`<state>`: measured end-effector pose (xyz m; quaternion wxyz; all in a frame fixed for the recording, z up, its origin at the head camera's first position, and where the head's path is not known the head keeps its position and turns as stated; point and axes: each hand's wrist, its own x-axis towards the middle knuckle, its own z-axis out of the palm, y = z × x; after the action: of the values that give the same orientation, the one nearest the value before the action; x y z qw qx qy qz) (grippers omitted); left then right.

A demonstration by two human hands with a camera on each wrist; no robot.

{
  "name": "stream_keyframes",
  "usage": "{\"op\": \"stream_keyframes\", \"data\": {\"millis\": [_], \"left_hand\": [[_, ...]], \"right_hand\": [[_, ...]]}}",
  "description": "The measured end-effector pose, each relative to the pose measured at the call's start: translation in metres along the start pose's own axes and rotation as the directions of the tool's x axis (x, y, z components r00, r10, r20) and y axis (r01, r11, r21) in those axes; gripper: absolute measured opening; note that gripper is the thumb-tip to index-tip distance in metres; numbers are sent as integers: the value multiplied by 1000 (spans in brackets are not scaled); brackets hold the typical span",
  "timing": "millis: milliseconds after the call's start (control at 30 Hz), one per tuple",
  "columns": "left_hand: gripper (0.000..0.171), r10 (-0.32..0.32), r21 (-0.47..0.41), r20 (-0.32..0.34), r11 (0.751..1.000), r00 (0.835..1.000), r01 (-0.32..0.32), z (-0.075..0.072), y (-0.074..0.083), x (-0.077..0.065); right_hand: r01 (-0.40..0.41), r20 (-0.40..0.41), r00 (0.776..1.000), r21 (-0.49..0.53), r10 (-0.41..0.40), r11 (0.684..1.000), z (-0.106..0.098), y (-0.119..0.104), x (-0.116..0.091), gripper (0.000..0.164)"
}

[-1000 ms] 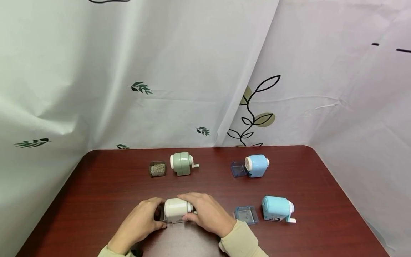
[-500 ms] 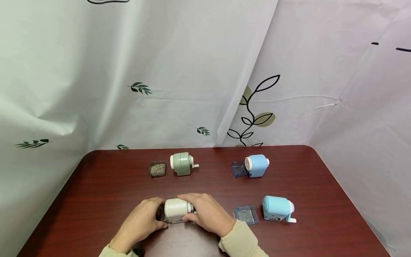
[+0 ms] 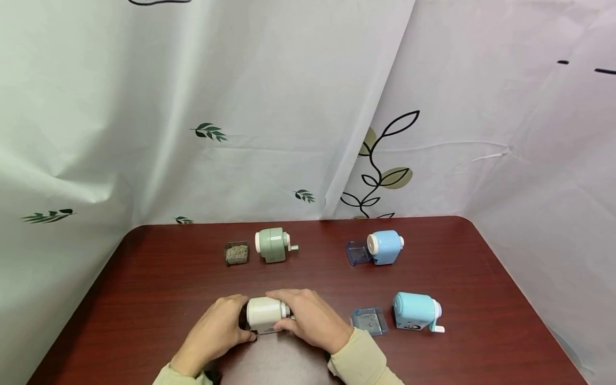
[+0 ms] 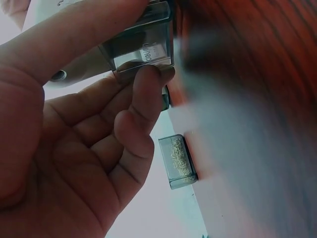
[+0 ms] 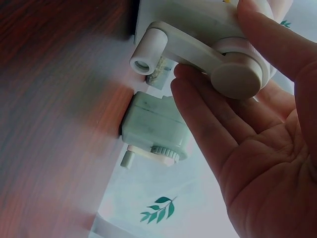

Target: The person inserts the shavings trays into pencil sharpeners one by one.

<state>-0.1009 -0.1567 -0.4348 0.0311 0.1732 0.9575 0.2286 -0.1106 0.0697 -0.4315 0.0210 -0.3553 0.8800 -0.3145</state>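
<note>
A cream-white crank pencil sharpener (image 3: 262, 311) stands at the near middle of the table. From its right, my right hand (image 3: 313, 321) grips the body, thumb at the front and fingers behind. The sharpener's crank (image 5: 193, 53) points toward that palm in the right wrist view. On the other side, my left hand (image 3: 216, 332) pinches the clear shavings drawer (image 4: 143, 42) between thumb and fingers, right at the sharpener's left end. Left-hand fingers hide most of the drawer in the head view.
Behind stand a green sharpener (image 3: 272, 246) and its drawer of shavings (image 3: 237, 253). Further right are a blue sharpener (image 3: 386, 247) beside its drawer (image 3: 357, 253), and a turquoise sharpener (image 3: 416, 311) with its drawer (image 3: 369, 322). A white curtain (image 3: 260, 107) hangs behind the table.
My left hand has shifted slightly right, bringing the drawer closer in to the white sharpener. My right hand and the sharpener have hardly moved.
</note>
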Motion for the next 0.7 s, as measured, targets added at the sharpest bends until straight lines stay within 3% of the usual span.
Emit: {"op": "stream_keyframes", "data": {"millis": [700], "left_hand": [[48,16,-35,14,999,1000,-16,4,4,5]], "right_hand": [[-3,3,1000,17,3,1000,0,0,1,55]]}}
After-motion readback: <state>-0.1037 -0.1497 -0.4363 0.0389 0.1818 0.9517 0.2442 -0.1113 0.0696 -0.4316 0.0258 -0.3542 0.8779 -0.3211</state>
